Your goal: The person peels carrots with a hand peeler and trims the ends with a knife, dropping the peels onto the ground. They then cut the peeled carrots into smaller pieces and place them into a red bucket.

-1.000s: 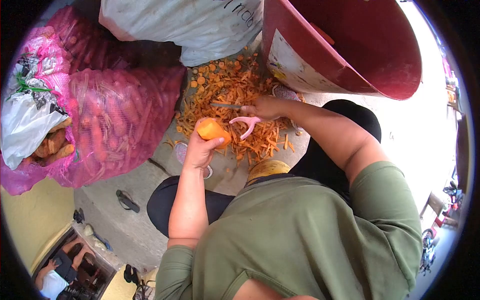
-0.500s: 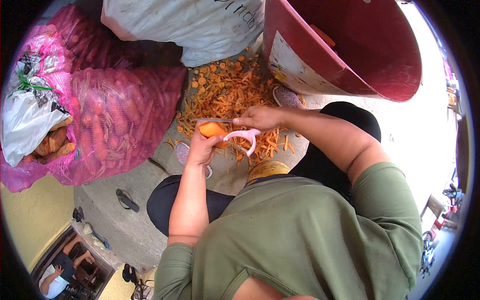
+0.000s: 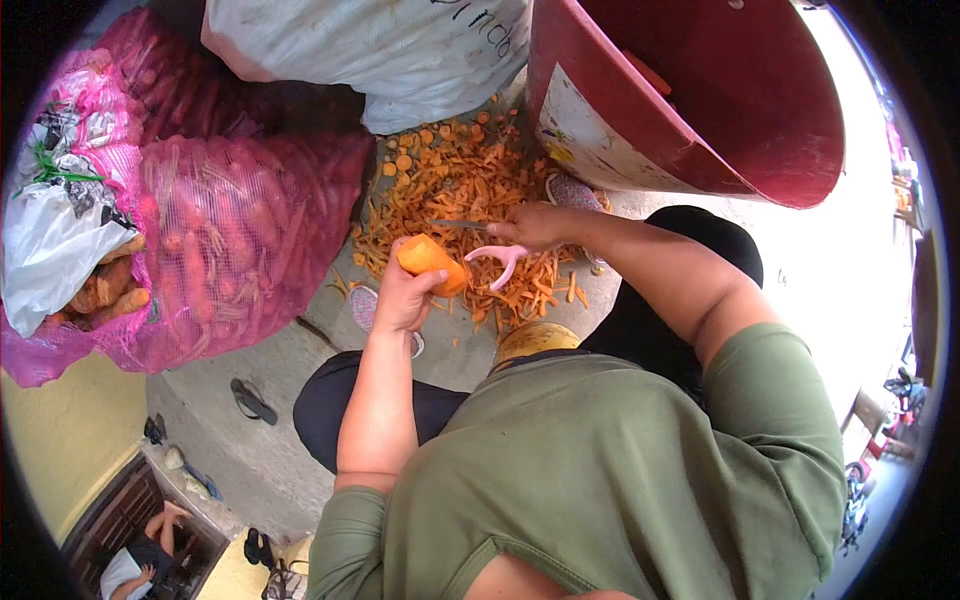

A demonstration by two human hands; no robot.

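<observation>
My left hand (image 3: 408, 298) is closed round a peeled orange carrot (image 3: 428, 262), whose cut end points up and away from me. In my right hand (image 3: 535, 227) are a knife (image 3: 460, 224), its blade pointing left, and a pink Y-shaped peeler (image 3: 503, 264) hanging below the fingers. The knife blade is apart from the carrot, slightly beyond it. Beneath both hands, a heap of carrot peelings (image 3: 455, 185) and cut round ends covers the floor.
Pink mesh sacks of carrots (image 3: 240, 240) stand at the left. A white sack (image 3: 370, 55) is at the back, beside a large red tub (image 3: 690, 130). A slipper (image 3: 254, 401) lies on the floor. Another person (image 3: 135, 570) is in a doorway at lower left.
The knife and peeler have moved right, away from the carrot, with my right hand. The carrot now shows more fully in my left hand. The person in the doorway has shifted.
</observation>
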